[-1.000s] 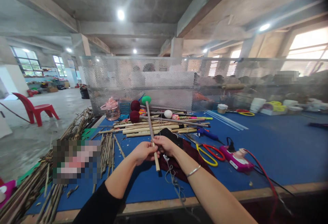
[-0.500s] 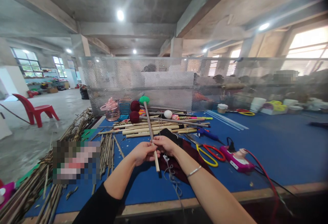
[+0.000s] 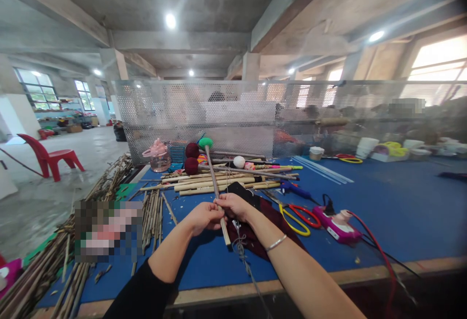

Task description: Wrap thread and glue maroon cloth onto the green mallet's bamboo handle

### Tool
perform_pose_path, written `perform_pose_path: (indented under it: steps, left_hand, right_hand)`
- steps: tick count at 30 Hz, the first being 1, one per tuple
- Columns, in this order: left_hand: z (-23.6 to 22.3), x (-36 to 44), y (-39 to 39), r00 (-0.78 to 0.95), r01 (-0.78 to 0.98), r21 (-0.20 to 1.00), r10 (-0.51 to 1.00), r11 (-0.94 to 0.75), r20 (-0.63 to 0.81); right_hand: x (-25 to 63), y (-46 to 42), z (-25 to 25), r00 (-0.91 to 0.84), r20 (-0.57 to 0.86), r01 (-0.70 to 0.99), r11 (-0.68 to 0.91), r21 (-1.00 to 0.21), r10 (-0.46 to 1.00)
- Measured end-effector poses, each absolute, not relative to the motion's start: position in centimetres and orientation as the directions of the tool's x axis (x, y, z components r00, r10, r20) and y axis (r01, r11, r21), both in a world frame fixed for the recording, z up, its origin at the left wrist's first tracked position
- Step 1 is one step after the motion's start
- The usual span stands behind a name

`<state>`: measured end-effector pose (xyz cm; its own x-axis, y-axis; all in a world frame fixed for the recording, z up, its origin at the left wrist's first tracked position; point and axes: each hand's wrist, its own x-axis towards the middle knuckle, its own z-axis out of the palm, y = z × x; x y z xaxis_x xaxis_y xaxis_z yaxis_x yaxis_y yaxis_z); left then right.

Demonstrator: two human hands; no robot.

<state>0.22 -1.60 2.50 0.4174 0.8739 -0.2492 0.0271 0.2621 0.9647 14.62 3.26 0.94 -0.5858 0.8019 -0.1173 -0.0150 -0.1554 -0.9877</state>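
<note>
A wooden stick with a green fuzzy ball (image 3: pixel 206 142) on its far end lies between my hands, tilted away from me. Grey wrapping covers its upper length, while the pale lower end (image 3: pixel 225 234) is bare. My left hand (image 3: pixel 205 218) is closed round the stick near that bare part. Fingers of my right hand (image 3: pixel 236 206) pinch the stick just above, where the grey meets the pale wood. Loose grey yarn (image 3: pixel 241 248) hangs in a tangle below my right hand and runs toward the table edge. Dark red cloth (image 3: pixel 268 217) lies under my right forearm.
Wooden sticks (image 3: pixel 215 184), dark red balls (image 3: pixel 191 166) and a white ball (image 3: pixel 239 162) lie ahead. Scissors (image 3: pixel 301 219), a blue glue gun (image 3: pixel 295 190) and a magenta power strip (image 3: pixel 339 226) are to the right. Twigs (image 3: pixel 151 217) cover the left side.
The stick has turned slightly in my fingers and its bare end sits a little lower and further right. The grey yarn tangle has shifted, its tail drawn straighter toward the table edge.
</note>
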Motion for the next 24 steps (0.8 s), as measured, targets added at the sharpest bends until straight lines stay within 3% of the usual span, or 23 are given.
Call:
perform_pose_path:
  steps: [4, 9, 13, 17, 24]
  left_hand:
    - [2.1, 0.3, -1.5, 0.401, 0.073, 0.954, 0.867, 0.291, -0.295]
    - [1.3, 0.4, -1.1, 0.331, 0.111, 0.976, 0.919, 0.186, -0.213]
    - [2.2, 0.0, -1.3, 0.423, 0.035, 0.971, 0.877, 0.238, -0.23]
    - [2.8, -0.3, -1.6, 0.464, 0.072, 0.958, 0.841, 0.277, -0.278]
    - [1.9, 0.2, -1.4, 0.349, 0.184, 0.959, 0.899, 0.213, -0.267]
  right_hand:
    - [14.2, 2.8, 1.1, -0.532, -0.1, 0.008, -0.113, -0.994, 0.841]
    - [14.2, 3.0, 0.9, -0.51, -0.074, 0.007, -0.082, -0.997, 0.857]
    - [14.7, 3.4, 0.9, -0.558, -0.105, 0.006, -0.123, -0.992, 0.823]
    - [15.1, 3.5, 0.8, -0.598, -0.135, 0.054, -0.128, -0.99, 0.79]
    - [15.0, 3.1, 1.2, -0.528, -0.142, 0.126, -0.087, -0.988, 0.837]
